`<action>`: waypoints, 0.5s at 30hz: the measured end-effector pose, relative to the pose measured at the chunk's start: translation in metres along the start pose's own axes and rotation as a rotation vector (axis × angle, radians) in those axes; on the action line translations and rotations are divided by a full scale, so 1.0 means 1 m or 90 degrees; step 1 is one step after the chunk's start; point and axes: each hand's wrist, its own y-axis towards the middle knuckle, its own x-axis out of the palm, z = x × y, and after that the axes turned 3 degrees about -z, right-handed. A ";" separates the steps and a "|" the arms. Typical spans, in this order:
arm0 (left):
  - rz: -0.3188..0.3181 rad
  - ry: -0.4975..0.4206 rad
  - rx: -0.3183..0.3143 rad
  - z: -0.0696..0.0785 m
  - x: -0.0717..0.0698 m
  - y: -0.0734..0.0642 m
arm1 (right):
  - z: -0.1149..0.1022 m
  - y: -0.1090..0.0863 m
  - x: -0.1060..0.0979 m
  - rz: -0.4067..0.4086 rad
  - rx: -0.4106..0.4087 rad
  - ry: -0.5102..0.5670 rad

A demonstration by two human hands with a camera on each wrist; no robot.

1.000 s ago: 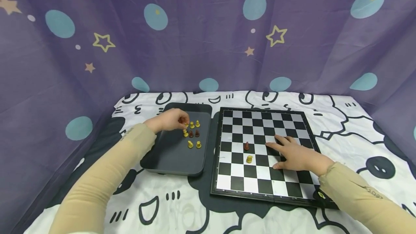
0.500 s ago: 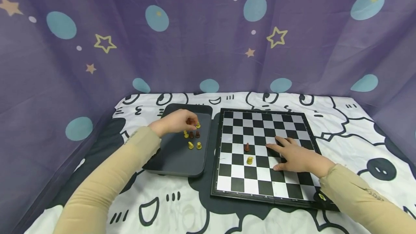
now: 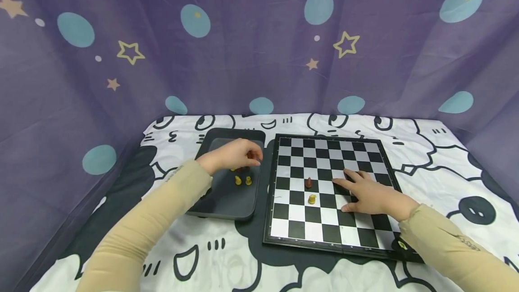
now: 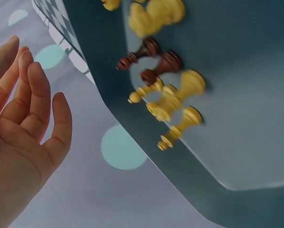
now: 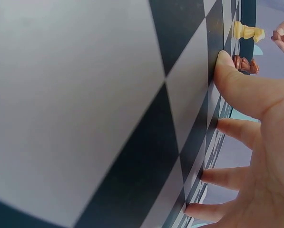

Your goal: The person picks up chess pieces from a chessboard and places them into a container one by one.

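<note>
My left hand (image 3: 239, 154) hovers over the right side of a dark grey tray (image 3: 215, 206), fingers loosely bent. In the left wrist view no piece shows between the thumb and fingers. Several yellow chess pieces (image 4: 180, 128) and two brown ones (image 4: 163, 66) stand in the tray; the hand hides part of them in the head view. My right hand (image 3: 369, 195) rests on the chessboard (image 3: 332, 220) with fingers spread, its fingertips on the squares. Left of it on the board stand a brown chess piece (image 3: 308, 183) and a yellow knight (image 3: 311, 199).
The board lies just right of the tray, with a narrow strip of the black-and-white cartoon cloth (image 3: 227, 256) between them. Behind the cloth hangs a purple curtain (image 3: 243, 71) with stars and teal spots.
My left hand has moved right across the tray, past the far row of yellow pieces. My right hand and the two pieces on the board have stayed in place.
</note>
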 end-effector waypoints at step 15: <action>0.001 0.011 0.065 0.024 0.003 0.021 | 0.000 -0.001 0.000 -0.002 0.000 0.005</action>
